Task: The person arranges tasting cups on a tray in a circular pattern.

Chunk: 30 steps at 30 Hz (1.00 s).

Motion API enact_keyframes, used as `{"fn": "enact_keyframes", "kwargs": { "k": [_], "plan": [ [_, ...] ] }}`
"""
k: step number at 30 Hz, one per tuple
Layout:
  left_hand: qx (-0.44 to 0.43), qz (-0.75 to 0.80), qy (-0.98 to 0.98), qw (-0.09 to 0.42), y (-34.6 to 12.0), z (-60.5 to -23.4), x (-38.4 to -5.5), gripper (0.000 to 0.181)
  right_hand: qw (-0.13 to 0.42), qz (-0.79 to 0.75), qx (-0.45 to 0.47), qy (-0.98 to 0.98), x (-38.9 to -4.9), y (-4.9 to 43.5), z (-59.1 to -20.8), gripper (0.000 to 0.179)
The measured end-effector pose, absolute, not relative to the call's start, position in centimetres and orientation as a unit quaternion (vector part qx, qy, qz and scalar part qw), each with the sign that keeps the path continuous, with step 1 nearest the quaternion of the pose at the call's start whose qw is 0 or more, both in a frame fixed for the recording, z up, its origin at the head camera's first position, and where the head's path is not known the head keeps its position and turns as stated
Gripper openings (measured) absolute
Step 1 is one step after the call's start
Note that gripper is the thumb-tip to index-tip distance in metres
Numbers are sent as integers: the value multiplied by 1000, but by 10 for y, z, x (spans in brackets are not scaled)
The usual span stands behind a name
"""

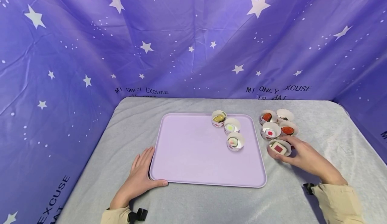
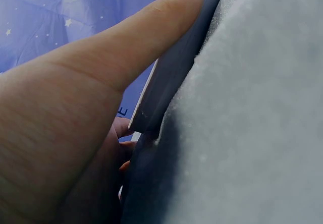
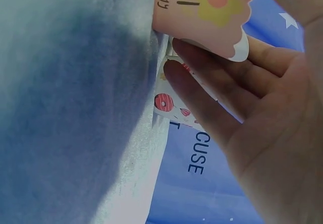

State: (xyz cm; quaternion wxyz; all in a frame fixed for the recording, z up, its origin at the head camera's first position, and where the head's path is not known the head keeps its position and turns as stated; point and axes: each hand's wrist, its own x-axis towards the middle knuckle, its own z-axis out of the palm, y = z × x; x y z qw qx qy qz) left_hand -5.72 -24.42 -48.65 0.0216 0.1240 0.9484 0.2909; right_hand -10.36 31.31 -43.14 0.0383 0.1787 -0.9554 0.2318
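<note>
My right hand [image 1: 308,158] pinches a pink paper baking cup [image 1: 272,153] between thumb and fingers. In it sits a square sushi piece [image 1: 278,147] with a dark red centre. The right wrist view shows that cup [image 3: 209,7] up close, with a yellow flower print. My left hand [image 1: 137,177] lies at the near left corner of a lilac tray [image 1: 193,150]. Its fingers are straight along the left side, and its thumb lies along the front edge. In the left wrist view the thumb [image 2: 146,32] touches the tray's side [image 2: 161,90].
Three paper cups with sushi pieces stand on the tray's right part: a yellow-topped one [image 1: 218,123], a green-centred one [image 1: 231,122] and a pink-and-green one [image 1: 235,148]. Several more cups cluster right of the tray, including one with a red-centred piece [image 1: 270,133]. A starry curtain [image 1: 193,26] hangs behind.
</note>
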Motion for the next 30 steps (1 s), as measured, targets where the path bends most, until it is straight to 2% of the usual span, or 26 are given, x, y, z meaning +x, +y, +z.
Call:
{"fn": "enact_keyframes", "kwargs": {
  "k": [30],
  "plan": [
    [126, 288, 949, 19, -244, -486, -57, 128, 87, 224, 195, -951, -92, 296, -408, 47]
  ]
}}
